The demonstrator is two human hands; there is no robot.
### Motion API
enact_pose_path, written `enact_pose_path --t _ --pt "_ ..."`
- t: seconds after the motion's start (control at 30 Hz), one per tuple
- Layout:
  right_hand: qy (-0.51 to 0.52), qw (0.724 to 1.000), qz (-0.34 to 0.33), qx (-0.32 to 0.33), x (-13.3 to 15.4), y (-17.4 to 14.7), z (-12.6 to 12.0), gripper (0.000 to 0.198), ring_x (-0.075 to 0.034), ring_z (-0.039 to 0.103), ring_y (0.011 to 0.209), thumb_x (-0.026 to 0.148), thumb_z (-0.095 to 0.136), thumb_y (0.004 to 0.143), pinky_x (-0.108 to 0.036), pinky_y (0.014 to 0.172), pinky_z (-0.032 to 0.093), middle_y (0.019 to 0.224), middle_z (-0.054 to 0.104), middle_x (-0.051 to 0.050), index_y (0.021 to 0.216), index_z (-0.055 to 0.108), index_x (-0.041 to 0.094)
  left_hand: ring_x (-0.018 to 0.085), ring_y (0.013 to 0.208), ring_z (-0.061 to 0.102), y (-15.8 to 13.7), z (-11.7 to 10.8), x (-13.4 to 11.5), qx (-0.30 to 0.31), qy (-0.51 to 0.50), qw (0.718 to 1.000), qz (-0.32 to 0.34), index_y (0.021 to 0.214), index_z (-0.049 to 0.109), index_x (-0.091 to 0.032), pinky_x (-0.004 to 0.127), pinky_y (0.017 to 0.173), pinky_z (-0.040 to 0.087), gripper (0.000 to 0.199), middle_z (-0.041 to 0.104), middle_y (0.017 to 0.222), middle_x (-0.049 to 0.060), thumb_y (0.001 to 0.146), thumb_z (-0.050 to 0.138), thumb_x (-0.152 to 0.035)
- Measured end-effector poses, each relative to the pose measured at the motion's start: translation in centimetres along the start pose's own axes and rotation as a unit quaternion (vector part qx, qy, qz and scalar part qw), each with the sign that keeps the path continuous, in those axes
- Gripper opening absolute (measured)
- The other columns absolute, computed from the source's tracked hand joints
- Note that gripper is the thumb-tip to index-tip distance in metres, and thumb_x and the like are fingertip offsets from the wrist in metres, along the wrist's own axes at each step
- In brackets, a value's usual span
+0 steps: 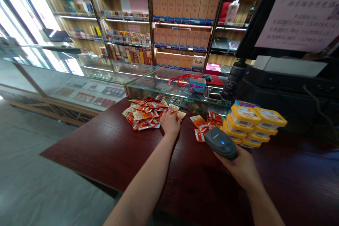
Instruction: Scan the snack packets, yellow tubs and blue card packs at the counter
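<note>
My right hand is wrapped round a dark grey barcode scanner, which has a blue light on top. Its head points toward a small group of orange snack packets on the brown table. At the right edge of a larger heap of orange and cream snack packets, my left hand has its fingers curled down onto a packet. The fingertips are partly hidden among the packets. Just beyond the scanner stand stacked yellow tubs with printed white lids.
A black monitor with a pink handwritten sign rises at the right above a dark printer-like machine. Behind the table runs a glass display counter, carrying a small blue-pink box. Shelves of boxed goods line the back wall.
</note>
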State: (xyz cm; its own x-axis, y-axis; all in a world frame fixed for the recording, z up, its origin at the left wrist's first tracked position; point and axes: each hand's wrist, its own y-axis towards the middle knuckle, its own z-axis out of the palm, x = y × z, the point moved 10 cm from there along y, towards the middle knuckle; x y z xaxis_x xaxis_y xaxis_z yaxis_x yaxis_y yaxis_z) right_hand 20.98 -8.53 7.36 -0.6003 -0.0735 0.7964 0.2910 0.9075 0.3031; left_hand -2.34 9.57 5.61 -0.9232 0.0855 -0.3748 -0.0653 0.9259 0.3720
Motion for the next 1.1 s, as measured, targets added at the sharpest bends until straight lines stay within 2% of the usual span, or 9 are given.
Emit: enact_pose_path --t 0.2,0.3,0.37,0.43,0.5,0.73,0.9,1.0,1.1 --pt "-0.009 1.0 0.014 -0.001 -0.1 -0.1 -0.1 0.036 -0.029 0.069 0.087 0.044 0.065 0.069 -0.036 0.079 0.053 0.091 0.075 -0.008 0.094 0.07 0.018 0.03 0.109 0.046 0.0 -1.4 0.8 -0.049 0.026 0.998 -0.036 0.092 0.066 -0.022 0.042 0.092 0.038 0.023 0.057 0.109 0.01 0.075 0.069 -0.036" --pt "-0.005 1.0 0.014 0.0 0.1 -0.1 -0.1 0.035 -0.029 0.069 0.09 0.043 0.065 0.069 -0.034 0.079 0.053 0.093 0.075 -0.008 0.094 0.07 0.019 0.027 0.109 0.049 -0.2 -0.6 -1.6 -0.018 0.004 0.997 0.08 0.086 0.07 -0.022 0.04 0.093 0.039 0.011 0.061 0.108 0.009 0.081 0.062 -0.027" --pt "-0.001 1.0 0.019 -0.003 0.0 -0.1 -0.2 0.033 -0.029 0.069 0.091 0.042 0.066 0.069 -0.034 0.079 0.053 0.093 0.075 -0.007 0.093 0.07 0.019 0.024 0.107 0.053 -1.1 0.5 -4.2 0.027 -0.014 0.98 0.197 0.084 0.071 -0.021 0.039 0.1 0.036 0.016 0.065 0.104 0.008 0.086 0.056 -0.025" --pt "0.001 1.0 0.027 -0.009 -0.1 -0.1 -0.3 0.033 -0.028 0.069 0.091 0.042 0.067 0.068 -0.034 0.081 0.053 0.093 0.075 -0.007 0.092 0.071 0.02 0.024 0.107 0.055 -2.1 1.6 -5.8 0.066 -0.01 0.965 0.253 0.085 0.072 -0.019 0.043 0.109 0.028 0.021 0.069 0.098 0.009 0.088 0.054 -0.029" --pt "0.002 1.0 0.026 -0.012 -0.1 0.0 -0.4 0.032 -0.028 0.069 0.091 0.041 0.067 0.068 -0.034 0.081 0.052 0.093 0.075 -0.006 0.091 0.071 0.02 0.027 0.108 0.056 -2.5 2.5 -6.1 0.086 0.008 0.965 0.249 0.086 0.072 -0.015 0.047 0.112 0.022 0.026 0.07 0.095 0.012 0.089 0.053 -0.033" --pt "-0.002 1.0 0.02 -0.01 0.0 0.0 -0.4 0.035 -0.027 0.07 0.085 0.044 0.066 0.069 -0.032 0.076 0.053 0.088 0.075 -0.007 0.093 0.07 0.019 0.028 0.113 0.056 -2.0 3.1 -4.5 0.077 0.035 0.983 0.165 0.093 0.071 -0.012 0.044 0.109 0.026 0.029 0.068 0.109 0.017 0.091 0.05 -0.032" --pt "-0.012 0.999 0.035 -0.013 -0.4 0.0 -0.6 0.036 -0.027 0.07 0.076 0.046 0.067 0.068 -0.031 0.069 0.053 0.077 0.075 -0.006 0.091 0.071 0.019 0.032 0.122 0.048 -2.1 2.8 -4.3 0.068 0.038 0.984 0.162 0.094 0.07 -0.013 0.05 0.111 0.02 0.025 0.065 0.116 0.016 0.087 0.055 -0.032" --pt "-0.019 0.998 0.047 -0.04 -0.5 0.1 -1.3 0.036 -0.027 0.07 0.082 0.045 0.067 0.067 -0.031 0.072 0.053 0.084 0.075 -0.007 0.092 0.072 0.019 0.028 0.118 0.05 -2.4 2.4 -5.1 0.066 0.011 0.979 0.19 0.095 0.069 -0.015 0.043 0.107 0.029 0.021 0.065 0.113 0.014 0.087 0.053 -0.027" --pt "-0.037 0.995 0.065 -0.067 -0.8 0.1 -2.1 0.036 -0.029 0.069 0.087 0.046 0.067 0.067 -0.033 0.073 0.052 0.088 0.075 -0.009 0.09 0.072 0.02 0.024 0.109 0.054 -2.3 2.7 -5.7 0.089 -0.028 0.98 0.176 0.102 0.066 -0.017 0.036 0.098 0.038 0.024 0.065 0.108 0.011 0.087 0.052 -0.029"
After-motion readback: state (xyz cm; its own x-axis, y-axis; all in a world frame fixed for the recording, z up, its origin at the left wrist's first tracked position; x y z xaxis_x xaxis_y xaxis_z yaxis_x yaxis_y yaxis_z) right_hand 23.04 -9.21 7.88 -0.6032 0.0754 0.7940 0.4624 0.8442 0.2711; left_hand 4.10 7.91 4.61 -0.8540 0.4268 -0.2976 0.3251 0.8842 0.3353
